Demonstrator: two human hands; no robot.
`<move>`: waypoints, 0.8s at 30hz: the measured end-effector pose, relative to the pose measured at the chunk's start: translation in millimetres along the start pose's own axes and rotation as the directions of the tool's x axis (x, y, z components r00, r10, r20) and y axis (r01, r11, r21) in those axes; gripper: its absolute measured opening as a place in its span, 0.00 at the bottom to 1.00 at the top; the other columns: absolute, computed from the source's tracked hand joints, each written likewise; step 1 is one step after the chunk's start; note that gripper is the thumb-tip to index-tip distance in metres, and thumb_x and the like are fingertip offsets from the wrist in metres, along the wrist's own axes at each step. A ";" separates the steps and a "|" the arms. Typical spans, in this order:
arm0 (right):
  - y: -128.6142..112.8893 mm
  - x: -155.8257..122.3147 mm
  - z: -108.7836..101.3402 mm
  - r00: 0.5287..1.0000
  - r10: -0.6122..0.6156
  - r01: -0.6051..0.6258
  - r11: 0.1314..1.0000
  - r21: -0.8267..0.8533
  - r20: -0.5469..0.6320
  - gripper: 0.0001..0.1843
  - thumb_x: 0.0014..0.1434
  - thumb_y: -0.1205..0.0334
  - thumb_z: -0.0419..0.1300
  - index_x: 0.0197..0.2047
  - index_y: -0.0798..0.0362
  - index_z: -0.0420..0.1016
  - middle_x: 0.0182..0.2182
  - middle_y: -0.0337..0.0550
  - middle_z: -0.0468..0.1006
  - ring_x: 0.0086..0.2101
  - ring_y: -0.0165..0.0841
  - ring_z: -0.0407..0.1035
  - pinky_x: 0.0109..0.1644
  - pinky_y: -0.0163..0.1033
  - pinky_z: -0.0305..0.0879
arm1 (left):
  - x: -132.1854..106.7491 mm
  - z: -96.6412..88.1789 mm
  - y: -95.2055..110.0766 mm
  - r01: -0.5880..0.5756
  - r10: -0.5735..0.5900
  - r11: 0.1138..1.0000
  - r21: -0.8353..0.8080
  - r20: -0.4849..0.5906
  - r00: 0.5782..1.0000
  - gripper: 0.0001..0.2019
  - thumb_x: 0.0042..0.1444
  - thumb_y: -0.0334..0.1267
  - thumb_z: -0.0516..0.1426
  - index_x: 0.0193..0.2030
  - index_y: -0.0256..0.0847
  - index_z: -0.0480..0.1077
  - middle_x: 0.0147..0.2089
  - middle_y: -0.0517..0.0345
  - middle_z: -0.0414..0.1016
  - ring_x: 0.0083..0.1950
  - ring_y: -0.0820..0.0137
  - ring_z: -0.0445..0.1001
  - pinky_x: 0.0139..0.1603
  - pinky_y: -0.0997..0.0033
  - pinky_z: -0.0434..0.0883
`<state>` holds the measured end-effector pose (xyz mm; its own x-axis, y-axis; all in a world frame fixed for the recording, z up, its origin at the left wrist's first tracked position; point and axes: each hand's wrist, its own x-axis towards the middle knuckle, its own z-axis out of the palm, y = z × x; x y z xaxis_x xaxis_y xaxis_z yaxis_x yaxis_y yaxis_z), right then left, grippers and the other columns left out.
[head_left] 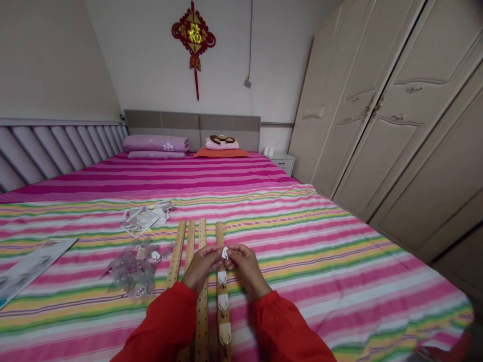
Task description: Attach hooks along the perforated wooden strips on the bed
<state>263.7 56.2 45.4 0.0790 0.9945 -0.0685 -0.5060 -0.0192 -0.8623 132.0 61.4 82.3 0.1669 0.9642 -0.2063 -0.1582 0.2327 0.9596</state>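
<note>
Both my hands meet over several perforated wooden strips that lie side by side on the striped bedsheet. My left hand and my right hand pinch one small white hook between their fingertips, just above the rightmost strip. Three white hooks sit in a row along that strip, nearer to me. Red sleeves cover both my forearms.
A pile of clear plastic wrappers lies left of the strips, with an opened packet behind it and a printed sheet at the far left. Pillows rest at the headboard. A wardrobe lines the right wall.
</note>
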 end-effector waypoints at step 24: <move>-15.4 -18.4 10.8 0.985 0.126 -0.155 0.950 0.270 0.120 0.13 0.39 0.65 0.73 0.30 0.59 0.79 0.22 0.42 0.78 0.21 0.25 0.70 0.24 0.26 0.67 | -12.5 0.8 0.6 -0.087 0.087 0.996 -0.003 0.091 0.992 0.29 0.36 0.46 0.67 0.46 0.35 0.72 0.36 0.53 0.77 0.36 0.68 0.75 0.41 0.67 0.71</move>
<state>260.8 39.2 65.4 -0.0893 0.9893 -0.1158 -0.7252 -0.1443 -0.6733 130.7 49.4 85.6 0.2408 0.9650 -0.1038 -0.1750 0.1484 0.9733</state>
